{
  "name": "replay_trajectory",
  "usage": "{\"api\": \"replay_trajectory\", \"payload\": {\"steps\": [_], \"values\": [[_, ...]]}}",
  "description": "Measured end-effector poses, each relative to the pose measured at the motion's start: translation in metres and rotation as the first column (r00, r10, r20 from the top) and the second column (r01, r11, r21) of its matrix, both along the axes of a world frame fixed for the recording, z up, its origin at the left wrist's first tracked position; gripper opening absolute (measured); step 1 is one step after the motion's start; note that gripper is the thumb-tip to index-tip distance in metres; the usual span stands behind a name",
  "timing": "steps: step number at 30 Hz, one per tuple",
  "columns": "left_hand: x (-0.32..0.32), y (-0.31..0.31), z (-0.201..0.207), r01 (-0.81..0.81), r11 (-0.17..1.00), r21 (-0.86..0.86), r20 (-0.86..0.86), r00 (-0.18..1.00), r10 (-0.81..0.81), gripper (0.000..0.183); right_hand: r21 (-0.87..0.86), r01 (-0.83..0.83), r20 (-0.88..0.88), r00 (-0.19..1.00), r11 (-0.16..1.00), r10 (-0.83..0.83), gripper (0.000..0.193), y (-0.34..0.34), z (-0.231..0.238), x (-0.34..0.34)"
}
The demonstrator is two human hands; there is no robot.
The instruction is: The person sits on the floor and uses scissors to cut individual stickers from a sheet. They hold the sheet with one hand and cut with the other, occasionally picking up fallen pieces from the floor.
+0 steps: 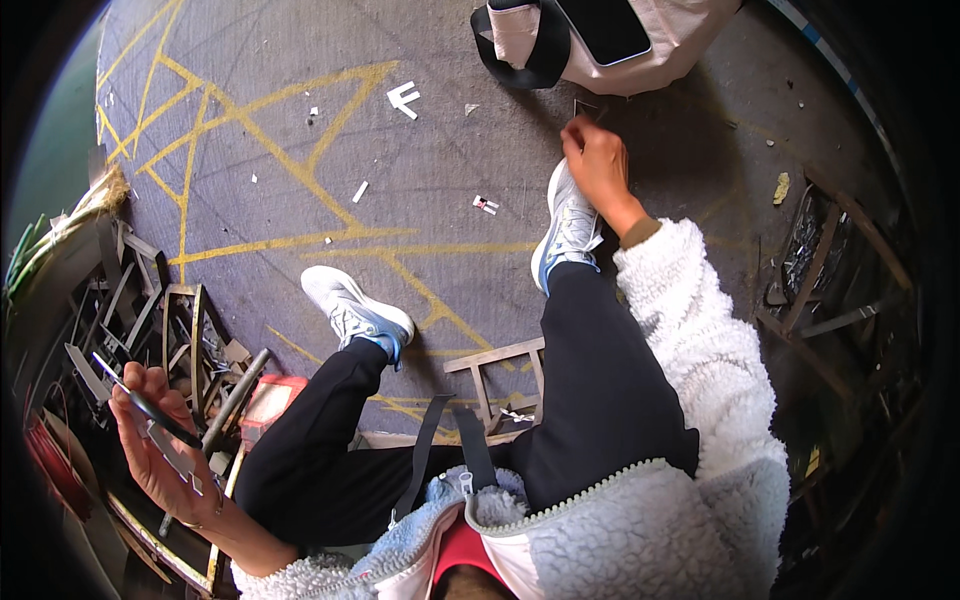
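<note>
Your left hand: grip closed around a slim dark item, pale flat piece at the palm. Your right hand: fingers bent inward near the right shoe; cannot tell whether this grip holds the thin strip at its tips. Just beyond: bag on floor, phone toward its near edge.

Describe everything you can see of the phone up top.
A slab-shaped phone, its flat face black and glossy, its near corners rounded, with a thin pale rim. It lies face up, slantwise, on the pale pink bag, close to a black strap. Its far end leaves the picture; nothing grips it.
</note>
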State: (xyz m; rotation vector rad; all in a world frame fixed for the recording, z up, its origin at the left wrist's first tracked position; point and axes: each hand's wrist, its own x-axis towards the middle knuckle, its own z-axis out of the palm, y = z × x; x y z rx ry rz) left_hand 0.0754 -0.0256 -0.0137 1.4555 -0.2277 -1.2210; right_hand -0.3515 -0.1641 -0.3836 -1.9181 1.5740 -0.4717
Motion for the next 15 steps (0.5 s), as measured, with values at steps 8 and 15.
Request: {"api": "replay_trajectory", "payload": {"steps": [8, 15], "values": [[0.003, 0.0, 0.0, -0.037, 0.999, 0.023, 0.047, 0.998, 0.035, 0.028, 0.029, 0.23, -0.136, 0.965, 0.973, -0.224, 0.017, -0.006, -0.047, -0.007], [0.004, -0.004, -0.004, -0.092, 0.994, -0.066, -0.047, 0.995, 0.089, 0.023, -0.015, 0.193, -0.046, 0.98, 0.981, -0.194, 0.011, -0.007, -0.034, 0.004]]}}
